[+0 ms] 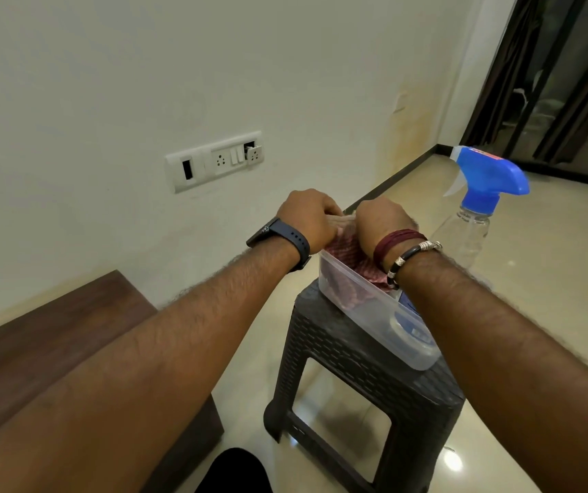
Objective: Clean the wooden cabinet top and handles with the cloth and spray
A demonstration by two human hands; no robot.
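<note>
- Knee (233,469) in dark cloth sits at the bottom edge of my view, nearest to me.
- My two forearms reach forward from there, the left over the wooden cabinet top (47,332), which lies low at my left against the wall.
- A dark plastic stool (356,364) stands on the glossy floor (534,314) just right of the cabinet, with a clear plastic tub (374,307) resting on its seat.
- Inside the tub's near end I can make out something round and blue; I cannot tell what it is.
- The red checked cloth (347,249) bunches out of the tub's far end.
- My left hand (312,217), a dark watch on its wrist, is curled and grips the cloth from the left.
- My right hand (381,222), with red thread and a black bangle at the wrist, is curled too and pinches the same cloth from the right; the two hands are almost touching.
- The spray bottle (477,208), clear with a blue trigger head, stands beyond my right wrist; my arm hides its base.
- A white switch plate (214,160) is set in the wall (143,65) farther back.
- Dark curtains (570,83) hang at the far right.
</note>
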